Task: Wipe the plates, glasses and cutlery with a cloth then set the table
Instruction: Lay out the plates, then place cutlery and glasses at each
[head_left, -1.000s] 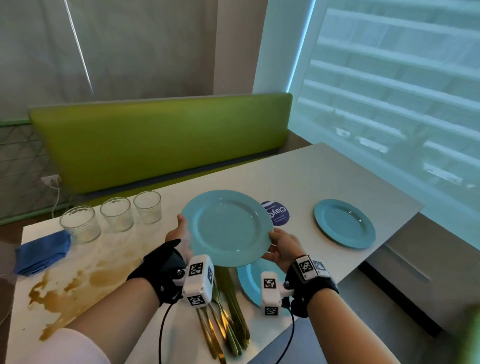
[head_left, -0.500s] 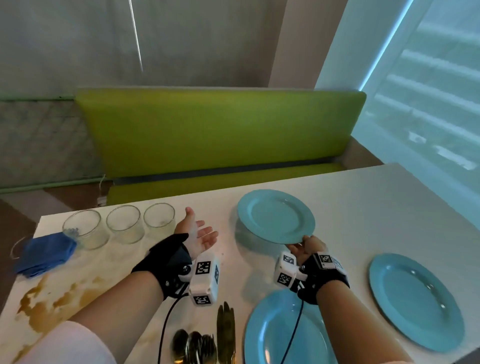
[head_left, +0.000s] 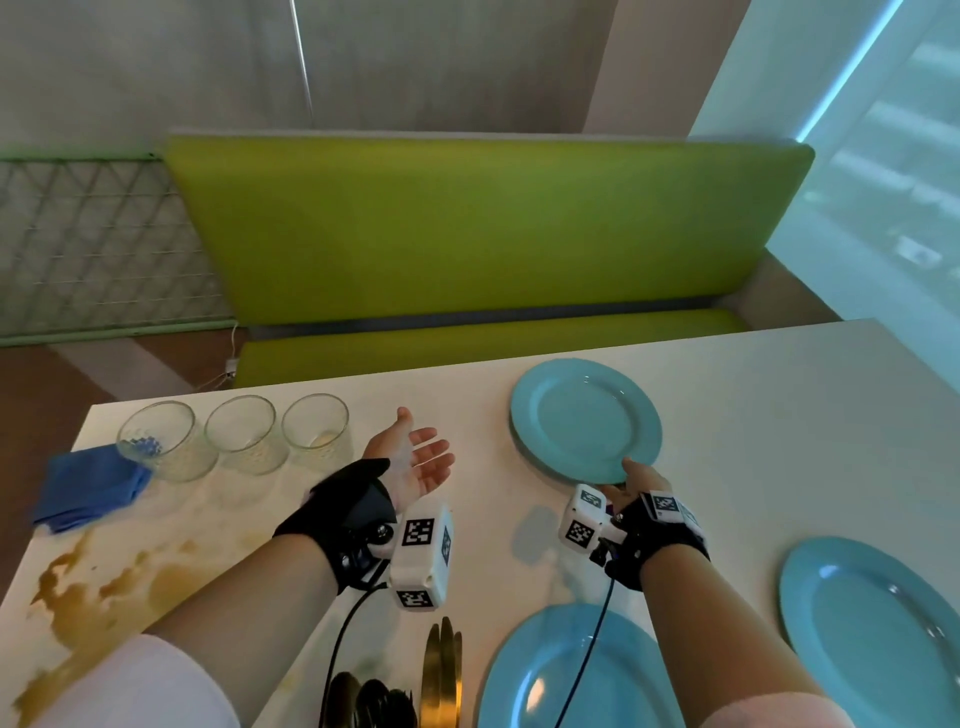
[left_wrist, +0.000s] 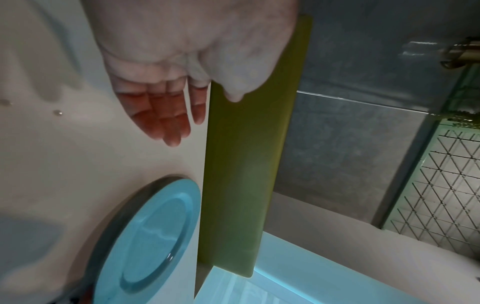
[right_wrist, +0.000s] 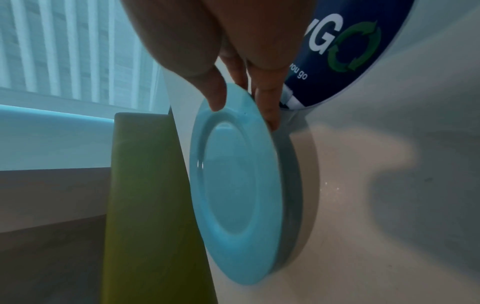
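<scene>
**Right hand holds a blue plate at the far side of the surface**

On the white surface (head_left: 779, 415), going left to right: a folded blue cloth (head_left: 88, 488) lies at the far left edge, just beside a row of three clear glasses (head_left: 244, 436). Brown stains spread over the near left part. The left hand (head_left: 410, 457) hovers palm up, fingers spread and relaxed, holding nothing. Gold cutlery (head_left: 441, 675) lies near the front edge. Next comes a blue plate (head_left: 545, 686) at the front. Beyond it, the right hand (head_left: 636, 480) pinches the near rim of the held plate (head_left: 584, 418), thumb on top and fingers beneath. A third plate (head_left: 872, 623) rests at the far right. A green bench (head_left: 467, 234) stands behind.
</scene>
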